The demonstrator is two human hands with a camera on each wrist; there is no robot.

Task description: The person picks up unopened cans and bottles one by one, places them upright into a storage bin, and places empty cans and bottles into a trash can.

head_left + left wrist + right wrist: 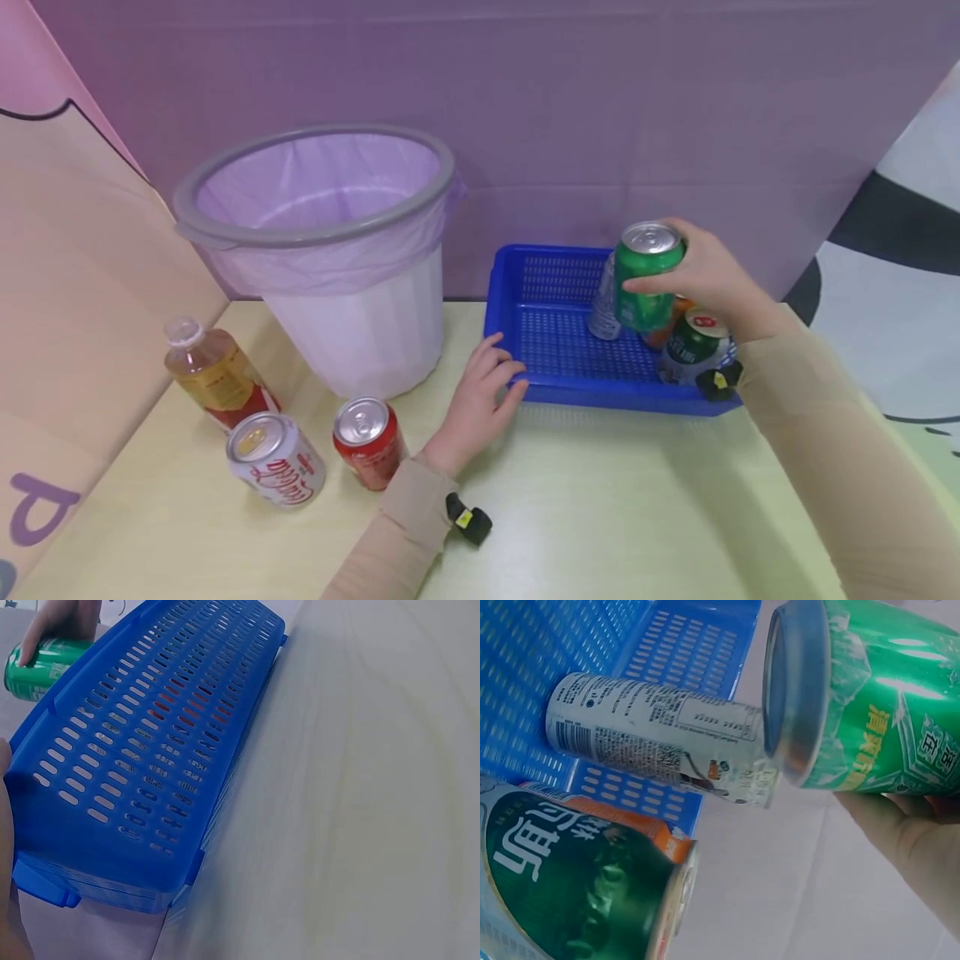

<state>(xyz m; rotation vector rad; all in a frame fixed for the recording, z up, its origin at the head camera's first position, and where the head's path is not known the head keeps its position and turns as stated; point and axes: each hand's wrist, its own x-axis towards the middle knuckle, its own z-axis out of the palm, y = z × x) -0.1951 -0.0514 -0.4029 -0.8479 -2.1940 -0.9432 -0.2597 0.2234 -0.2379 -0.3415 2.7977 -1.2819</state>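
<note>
My right hand (708, 271) grips a green soda can (647, 279) upright, thumb across its front, over the right part of a blue plastic basket (600, 394). In the right wrist view the can's bottom rim stands close to a slim white can (660, 735) in the basket. Beside that are a dark green and silver can (693, 346) and an orange can (622, 814), partly hidden behind it. My left hand (483, 396) is at the basket's near left corner, fingers loosely bent at the rim. A red can (370, 446) stands by the left wrist.
A white bin (360, 333) with a grey rim and a purple liner stands behind the left hand. Left of it are a white Coca-Cola can (277, 462) and a bottle of amber drink (217, 371). A purple backdrop (562, 108) rises behind the table.
</note>
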